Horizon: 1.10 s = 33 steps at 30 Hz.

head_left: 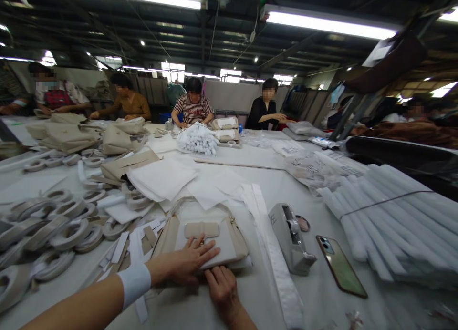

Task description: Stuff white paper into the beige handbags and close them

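A beige handbag point(167, 240) lies on the table in front of me, with white sheet material point(227, 246) over its front and a beige strap tab point(202, 230) across the middle. My left hand point(193, 261) rests flat on the bag, its fingers spread near a small gold-coloured clasp below the tab. A white band point(134, 283) wraps that wrist. At the bag's near edge, the fingers of my right hand point(223, 287) are curled and closed on the edge; their tips are partly hidden. The bag's handle curves along its far side.
Left of the bag lie rolled beige strips point(73, 233) and loose strips point(119, 248). To the right are a tape dispenser point(291, 239), a phone point(341, 265) and bundled white foam rods point(390, 215). White sheets point(162, 177) lie beyond the bag. Several people sit across the table.
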{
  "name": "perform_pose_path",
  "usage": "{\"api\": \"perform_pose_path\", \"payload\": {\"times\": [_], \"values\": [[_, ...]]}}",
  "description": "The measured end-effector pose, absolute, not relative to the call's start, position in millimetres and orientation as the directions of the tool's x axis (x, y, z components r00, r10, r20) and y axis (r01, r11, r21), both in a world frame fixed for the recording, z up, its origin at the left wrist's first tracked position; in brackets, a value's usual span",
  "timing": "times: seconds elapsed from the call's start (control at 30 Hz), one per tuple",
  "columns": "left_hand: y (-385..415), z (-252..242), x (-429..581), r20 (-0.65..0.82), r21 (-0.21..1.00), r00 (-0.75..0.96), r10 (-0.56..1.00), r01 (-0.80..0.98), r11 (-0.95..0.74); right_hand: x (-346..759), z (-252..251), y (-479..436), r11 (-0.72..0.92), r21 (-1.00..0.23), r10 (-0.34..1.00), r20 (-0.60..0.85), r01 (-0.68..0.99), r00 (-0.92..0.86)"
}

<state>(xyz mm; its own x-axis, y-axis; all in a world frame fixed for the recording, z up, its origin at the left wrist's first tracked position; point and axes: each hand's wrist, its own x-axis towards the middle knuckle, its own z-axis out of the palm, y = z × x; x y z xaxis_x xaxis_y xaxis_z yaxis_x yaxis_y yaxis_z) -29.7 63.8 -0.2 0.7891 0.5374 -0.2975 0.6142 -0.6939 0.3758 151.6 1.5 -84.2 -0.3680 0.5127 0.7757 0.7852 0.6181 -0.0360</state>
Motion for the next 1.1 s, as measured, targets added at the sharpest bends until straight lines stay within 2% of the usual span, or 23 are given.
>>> {"api": "perform_pose_path", "payload": {"times": [0.13,0.3,0.4,0.47,0.53,0.6,0.7,0.87,1.0,1.1], "values": [[55,-10,-28,-0.248,0.298,0.781,0.574,0.625,-0.722,153,-87,2,0.637,-0.072,0.521,0.774,0.767,-0.36],[49,-15,-26,-0.242,0.215,0.759,0.605,0.65,-0.729,168,-72,-10,0.721,-0.091,0.516,0.732,0.687,-0.445],[49,-15,-25,-0.25,0.22,0.756,0.605,0.653,-0.725,184,-49,-9,0.696,-0.064,0.538,0.706,0.715,-0.461],[50,-13,-25,-0.257,0.236,0.76,0.597,0.649,-0.724,196,-33,2,0.645,-0.003,0.571,0.666,0.764,-0.48],[53,-10,-25,-0.264,0.264,0.769,0.583,0.638,-0.723,206,-20,19,0.651,0.063,0.592,0.582,0.756,-0.558],[56,-6,-26,-0.278,0.303,0.778,0.563,0.627,-0.717,213,-14,35,0.705,0.078,0.587,0.494,0.705,-0.641],[60,-3,-27,-0.292,0.36,0.788,0.542,0.616,-0.701,216,-16,48,0.753,-0.009,0.587,0.463,0.658,-0.664],[59,-7,-25,-0.244,0.384,0.782,0.573,0.62,-0.684,216,-36,43,0.725,-0.153,0.618,0.576,0.671,-0.536],[54,-16,-24,-0.157,0.349,0.768,0.621,0.631,-0.693,214,-54,37,0.706,-0.185,0.598,0.673,0.684,-0.436],[51,-22,-25,-0.115,0.331,0.764,0.634,0.632,-0.701,211,-49,36,0.703,-0.196,0.621,0.638,0.684,-0.456]]}}
